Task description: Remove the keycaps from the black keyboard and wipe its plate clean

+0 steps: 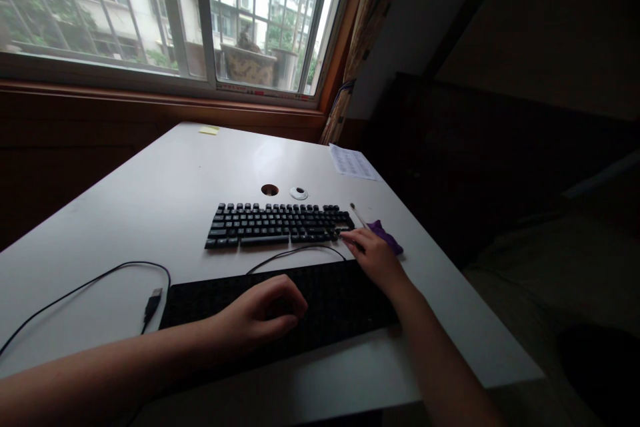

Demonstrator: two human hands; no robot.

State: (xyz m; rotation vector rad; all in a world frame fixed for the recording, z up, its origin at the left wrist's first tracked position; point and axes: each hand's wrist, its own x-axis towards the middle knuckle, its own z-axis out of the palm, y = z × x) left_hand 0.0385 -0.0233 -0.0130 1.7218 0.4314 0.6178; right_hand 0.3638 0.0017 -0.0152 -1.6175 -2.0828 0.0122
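Observation:
Loose black keycaps [280, 221] stand on the white table, set out in rows like a keyboard. At their right end is my right hand [373, 253], thumb and fingertips pinched together on a small keycap, mostly covered by the fingers. Nearer to me lies a long dark keyboard base [330, 300], its details lost in shadow. My left hand [270, 310] rests over its middle, the fingers curled in toward the thumb. What the left fingers hold, if anything, is hidden. A purple cloth pouch [385, 237] and a thin light stick with a dark tip [358, 215] lie beside my right hand.
A black cable with a USB plug [153, 305] loops over the left of the white table [125, 213]. Beyond the keycaps are a round cable hole [270, 190] and its white cover [299, 193]. A printed sheet [353, 162] and yellow note [209, 130] lie farther back, below the window.

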